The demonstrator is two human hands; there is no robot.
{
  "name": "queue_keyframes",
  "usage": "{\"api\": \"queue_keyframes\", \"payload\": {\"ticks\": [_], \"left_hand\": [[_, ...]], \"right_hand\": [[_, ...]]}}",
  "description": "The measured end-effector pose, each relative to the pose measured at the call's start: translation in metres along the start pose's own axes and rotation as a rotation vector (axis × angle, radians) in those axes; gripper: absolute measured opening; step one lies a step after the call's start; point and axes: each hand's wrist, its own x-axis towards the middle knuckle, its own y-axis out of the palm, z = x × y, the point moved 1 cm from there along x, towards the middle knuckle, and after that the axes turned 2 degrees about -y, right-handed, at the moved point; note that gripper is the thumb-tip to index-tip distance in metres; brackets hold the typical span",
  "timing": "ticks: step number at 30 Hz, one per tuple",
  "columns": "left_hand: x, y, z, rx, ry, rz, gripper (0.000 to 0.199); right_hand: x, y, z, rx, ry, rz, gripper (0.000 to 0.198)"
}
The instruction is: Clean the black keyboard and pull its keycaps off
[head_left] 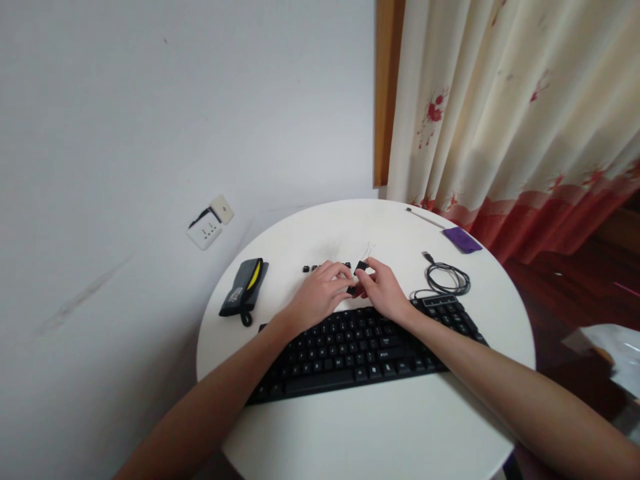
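My left hand [323, 290] is closed, its thumb and fingers pinching a small black keycap [351, 291] just beyond the keyboard's back edge. Close beside it, my right hand [384, 290] grips the black handle of a wire keycap puller [361, 267], whose thin wires point up and away. Fingers of both hands nearly meet around the keycap and partly cover it. Below the wrists lies a black keyboard [345, 363], turned slightly askew. A row of loose black keycaps [306, 269] sits behind my left hand, which hides part of it.
On the round white table [370, 427], a grey pouch with a yellow lining [245, 287] lies left. To the right are a coiled USB cable [447, 279], a purple cloth [463, 240] and a thin brush [424, 217]. A wall borders the left, and a curtain [480, 120] hangs behind.
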Motion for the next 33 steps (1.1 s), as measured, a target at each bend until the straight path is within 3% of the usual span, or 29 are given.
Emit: {"api": "queue_keyframes", "payload": {"ticks": [6, 13, 25, 33], "left_hand": [[0.003, 0.001, 0.002, -0.261, -0.089, 0.005, 0.015], [0.004, 0.008, 0.023, -0.425, -0.466, 0.057, 0.025], [-0.002, 0.016, 0.034, -0.629, -0.617, 0.121, 0.037], [0.008, -0.006, 0.033, -0.470, -0.591, 0.021, 0.028]], "right_hand": [[0.001, -0.004, 0.001, -0.002, 0.069, -0.036, 0.016], [0.005, -0.011, 0.001, 0.017, 0.064, -0.112, 0.016], [0.010, -0.019, 0.002, 0.040, 0.040, -0.181, 0.017], [0.010, -0.021, 0.005, 0.084, 0.055, -0.203, 0.019]]}}
